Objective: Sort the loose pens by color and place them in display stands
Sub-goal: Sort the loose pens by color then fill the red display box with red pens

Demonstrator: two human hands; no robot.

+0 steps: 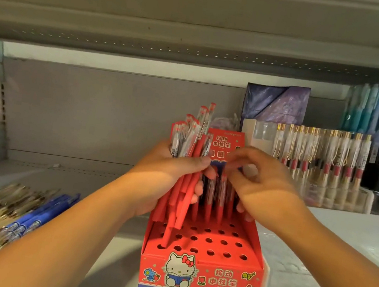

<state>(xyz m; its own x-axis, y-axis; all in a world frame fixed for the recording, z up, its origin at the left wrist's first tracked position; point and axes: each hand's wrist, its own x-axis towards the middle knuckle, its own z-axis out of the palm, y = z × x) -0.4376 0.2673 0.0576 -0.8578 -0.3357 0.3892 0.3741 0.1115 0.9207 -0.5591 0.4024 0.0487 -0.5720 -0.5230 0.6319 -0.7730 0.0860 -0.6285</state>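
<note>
Red pens (192, 141) clasped by left hand (167, 167), right hand (270, 187) (grasp unclear) at stand (200, 277) rear, front holes (210, 252) free

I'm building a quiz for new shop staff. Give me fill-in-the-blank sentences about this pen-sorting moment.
1. The bundle of pens gripped by the left hand is ____ in colour.
2. The display stand shows a cartoon ____ on its front.
3. The loose pens lying closest to the stand are ____.
Missing words: red; cat; blue.
</note>
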